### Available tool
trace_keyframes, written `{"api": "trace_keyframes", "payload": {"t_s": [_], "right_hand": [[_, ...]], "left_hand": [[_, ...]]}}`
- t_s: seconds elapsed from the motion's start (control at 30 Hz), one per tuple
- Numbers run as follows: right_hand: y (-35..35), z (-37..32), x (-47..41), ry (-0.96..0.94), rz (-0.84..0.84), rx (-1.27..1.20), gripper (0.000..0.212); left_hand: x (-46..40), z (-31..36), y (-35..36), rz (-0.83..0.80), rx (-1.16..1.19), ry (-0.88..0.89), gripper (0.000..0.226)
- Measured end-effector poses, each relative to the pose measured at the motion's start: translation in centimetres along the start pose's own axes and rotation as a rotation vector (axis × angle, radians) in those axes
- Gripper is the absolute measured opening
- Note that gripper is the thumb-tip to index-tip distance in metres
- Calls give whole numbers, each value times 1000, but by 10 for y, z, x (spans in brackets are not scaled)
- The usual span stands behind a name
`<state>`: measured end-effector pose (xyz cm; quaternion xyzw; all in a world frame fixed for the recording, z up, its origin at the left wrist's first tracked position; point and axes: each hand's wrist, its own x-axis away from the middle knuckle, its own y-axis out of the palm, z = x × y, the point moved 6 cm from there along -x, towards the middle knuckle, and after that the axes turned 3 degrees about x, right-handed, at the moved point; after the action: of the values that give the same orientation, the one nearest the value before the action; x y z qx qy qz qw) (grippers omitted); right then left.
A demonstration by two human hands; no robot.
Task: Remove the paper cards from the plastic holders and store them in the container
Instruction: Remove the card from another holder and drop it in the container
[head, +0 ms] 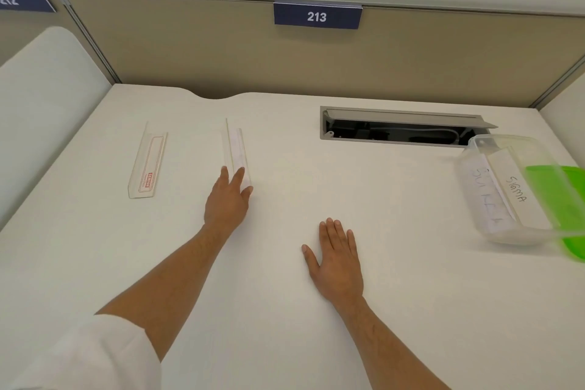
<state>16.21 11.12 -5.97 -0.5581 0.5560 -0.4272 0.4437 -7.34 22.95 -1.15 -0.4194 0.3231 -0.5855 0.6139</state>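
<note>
Cards first: one white card sits inside a clear holder lying lengthwise near the middle of the desk, running from far to near. Left hand is reaching out over the near end of that holder, fingers extended and only slightly bent, fingertips touching the plastic at its near end; whether it has a real grip on it I cannot tell. Right hand lies flat on the desk, palm down, fingers straight and close together, thumb splayed to the left, holding nothing, well apart from the holder.

Over on the left, a second holder lies on the desk alone, with a red-outlined insert and a small red label near its near end. Far right, a clear container sits tilted at the desk's edge, with cards already inside, handwriting showing through, one reading "SIGMA". A green lid sits against the container's right side, partly cut off by the frame.

At the far side, an open cable tray is set into the desk, and a blue sign reading 213 hangs on the beige partition. A white sleeve covers the left upper arm.
</note>
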Motion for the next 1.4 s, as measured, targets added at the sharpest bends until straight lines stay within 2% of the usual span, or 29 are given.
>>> {"api": "trace_keyframes", "payload": {"t_s": [0.07, 0.23, 0.37, 0.47, 0.6, 0.8, 0.93, 1.1, 1.3, 1.4], "right_hand": [[0, 0, -1, 3, 12, 4, 75], [0, 0, -2, 7, 16, 0, 74], [0, 1, -2, 16, 25, 3, 72], [0, 1, -1, 16, 9, 1, 73], [-2, 1, -1, 25, -7, -19, 74], [-4, 1, -2, 49, -48, -100, 75], [-10, 0, -6, 139, -90, -312, 60], [-30, -13, 5, 362, -106, -800, 47], [-35, -50, 21, 418, -288, -1306, 63], [-37, -60, 26, 375, -338, -1446, 51]], "left_hand": [[-8, 0, -3, -2, 23, -30, 48], [-15, -5, -16, 190, 105, -46, 24], [-12, -17, -20, 225, 215, -149, 33], [-3, -27, -19, 259, 371, -243, 32], [12, -36, -10, 249, 634, -349, 29], [41, -35, 13, 176, 1294, -537, 22], [64, -28, 19, 119, 1417, -507, 22], [91, -16, 29, 45, 1521, -490, 25], [131, 20, 35, -61, 1612, -473, 16], [147, 36, 41, -148, 1608, -420, 23]]}}
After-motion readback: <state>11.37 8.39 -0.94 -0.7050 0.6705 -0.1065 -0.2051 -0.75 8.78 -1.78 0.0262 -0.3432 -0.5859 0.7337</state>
